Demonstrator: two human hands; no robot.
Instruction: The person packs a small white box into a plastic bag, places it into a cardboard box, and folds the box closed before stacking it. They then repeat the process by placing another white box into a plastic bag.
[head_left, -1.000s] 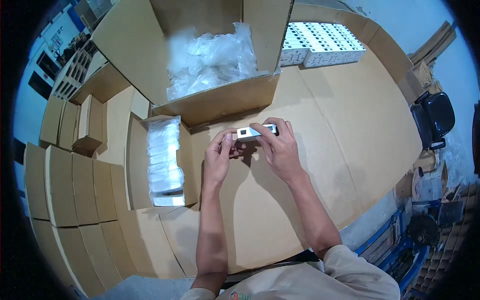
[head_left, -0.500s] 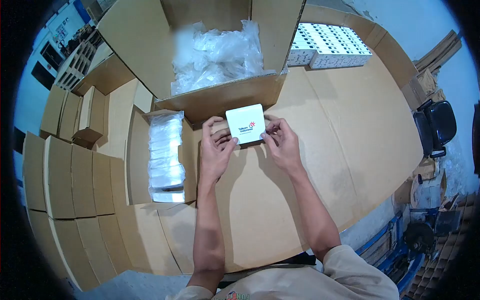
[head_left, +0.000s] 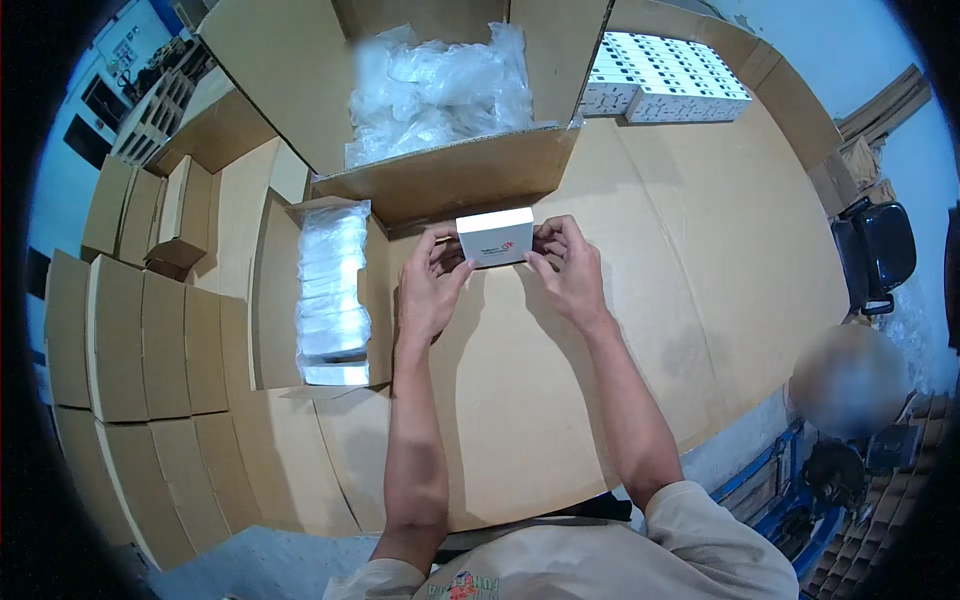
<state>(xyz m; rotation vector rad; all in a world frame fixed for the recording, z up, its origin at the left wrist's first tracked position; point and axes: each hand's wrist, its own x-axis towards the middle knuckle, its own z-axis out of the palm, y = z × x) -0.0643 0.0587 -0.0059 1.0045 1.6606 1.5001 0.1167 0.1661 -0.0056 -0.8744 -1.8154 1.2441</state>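
Note:
A small white box (head_left: pixel 496 237) with a red logo and dark print is held between my two hands, tilted so that its top edge and printed face both show. My left hand (head_left: pixel 432 285) grips its left side, thumb at the lower corner. On the right side, my right hand (head_left: pixel 568 270) holds it with the thumb near the lower right corner and the fingers behind. Just beyond it stands a large carton (head_left: pixel 450 178) filled with clear plastic wrap (head_left: pixel 435 95). To the left, an open narrow carton (head_left: pixel 275 300) holds a row of plastic-wrapped items (head_left: pixel 333 285).
Rows of white boxes (head_left: pixel 665 80) sit at the back right of the cardboard-covered table (head_left: pixel 720 260). Brown cartons (head_left: pixel 120 340) are stacked at the left. A black chair (head_left: pixel 875 255) stands beyond the right edge, near a blurred round shape (head_left: pixel 850 380).
The white box has tipped, so its printed face looks foreshortened and its top edge shows. Both hands still hold it. The view has shifted slightly, and a blurred round shape has appeared at the right.

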